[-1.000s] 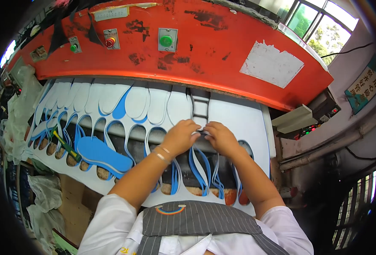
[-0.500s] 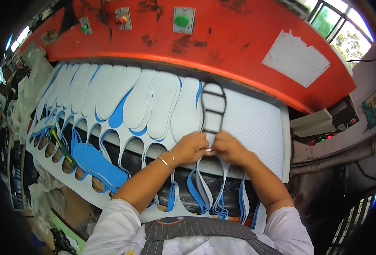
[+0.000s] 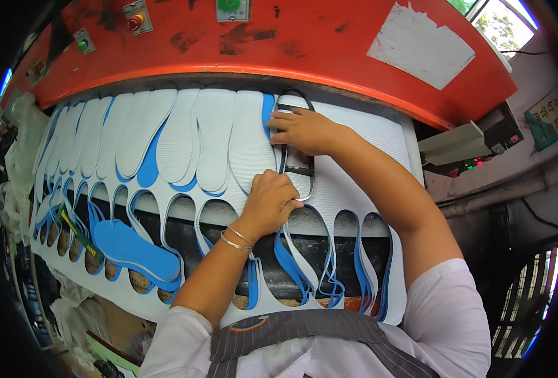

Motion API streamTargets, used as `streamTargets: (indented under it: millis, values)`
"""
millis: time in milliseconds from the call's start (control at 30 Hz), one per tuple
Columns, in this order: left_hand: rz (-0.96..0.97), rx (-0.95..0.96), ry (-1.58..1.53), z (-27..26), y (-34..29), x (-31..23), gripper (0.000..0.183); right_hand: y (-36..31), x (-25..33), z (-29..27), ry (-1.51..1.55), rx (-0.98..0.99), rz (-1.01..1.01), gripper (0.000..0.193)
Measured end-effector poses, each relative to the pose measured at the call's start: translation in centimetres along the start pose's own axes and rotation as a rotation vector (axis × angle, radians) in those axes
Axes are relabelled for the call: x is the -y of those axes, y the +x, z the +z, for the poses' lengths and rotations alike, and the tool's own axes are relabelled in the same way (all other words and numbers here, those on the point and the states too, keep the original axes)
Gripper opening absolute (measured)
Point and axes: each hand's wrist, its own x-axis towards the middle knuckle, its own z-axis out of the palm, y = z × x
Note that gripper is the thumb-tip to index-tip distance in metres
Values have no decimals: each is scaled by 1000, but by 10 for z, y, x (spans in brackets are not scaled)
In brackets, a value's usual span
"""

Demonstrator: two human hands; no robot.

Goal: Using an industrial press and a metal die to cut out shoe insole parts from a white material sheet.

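Note:
A dark metal sole-shaped cutting die with cross bars lies on a white ribbed foam sheet. My left hand is closed on the die's near end, with its thumb by the rim. Across the far half lies my right hand, its fingers slightly apart and bent over the die's left rim. To the left of the die, several white sole shapes are cut into the sheet, with blue layers showing beneath. A loose blue sole piece rests on the cut-out sheet at lower left.
A red machine beam with buttons spans the far side. A green and yellow cutter knife lies at left on the sheet's cut-out strips. Clear plastic bags hang at lower left. A control box with lit buttons stands at right.
My right hand has moved from the die's near end to its far half. My left hand stays at the near end. The whole view has shifted, so the scene sits further left.

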Motion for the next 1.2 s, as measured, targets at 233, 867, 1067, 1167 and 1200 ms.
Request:
streamTargets:
  millis: [233, 867, 1067, 1167, 1200]
  values:
    - [-85, -180, 127, -1, 9, -11, 85, -6, -17, 19, 3, -349, -317, 20]
    - [-197, 660, 596, -27, 118, -5, 54, -151, -24, -76, 918, -1122, 571, 14]
    - [99, -111, 695, 33, 113, 98, 49, -114, -21, 19, 433, -111, 1006, 30]
    - [-146, 95, 664, 34, 123, 81, 48, -96, -46, 38, 326, -1, 1087, 29]
    - [-142, 100, 670, 36, 124, 80, 48, -84, -52, 39, 335, -56, 1115, 31]
